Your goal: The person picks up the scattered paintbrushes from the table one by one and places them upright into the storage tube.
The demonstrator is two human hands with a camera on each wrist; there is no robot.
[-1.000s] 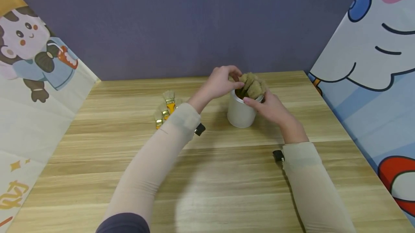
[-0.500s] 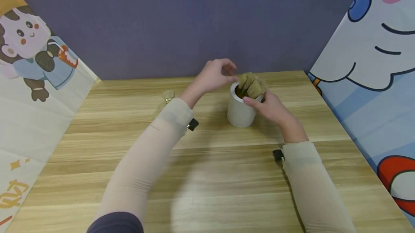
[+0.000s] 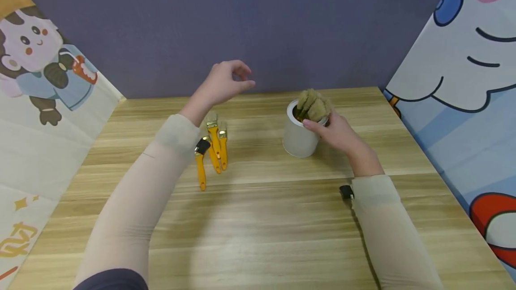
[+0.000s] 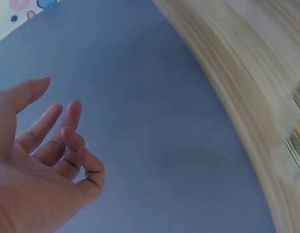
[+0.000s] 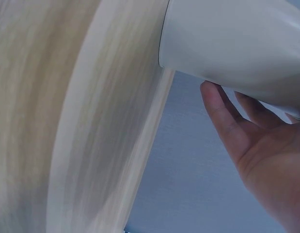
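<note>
A white cylindrical container [image 3: 298, 140] stands upright at the right of the table's far part. Tan bristle heads of several paintbrushes [image 3: 315, 107] stick up out of it, leaning right; their handles are hidden inside. My right hand [image 3: 340, 134] holds the container's right side, thumb at the rim; in the right wrist view its fingertips [image 5: 211, 94] touch the wall. Holding nothing, my left hand [image 3: 223, 83] is raised near the back, fingers loosely bent. Several flat paintbrushes with yellow handles [image 3: 213, 140] lie on the table below it, partly behind the left wrist camera.
The wood-grain table [image 3: 274, 218] meets a dark blue-grey wall [image 3: 258, 25] at its back edge. Cartoon-printed panels flank it, a left panel [image 3: 52, 146] and a right panel [image 3: 447, 115]. A black wrist camera [image 3: 346, 192] sits at the right cuff.
My left hand has let go of the bristle heads in the container and moved left and slightly up, uncovering the lying paintbrushes. The right hand stays at the container.
</note>
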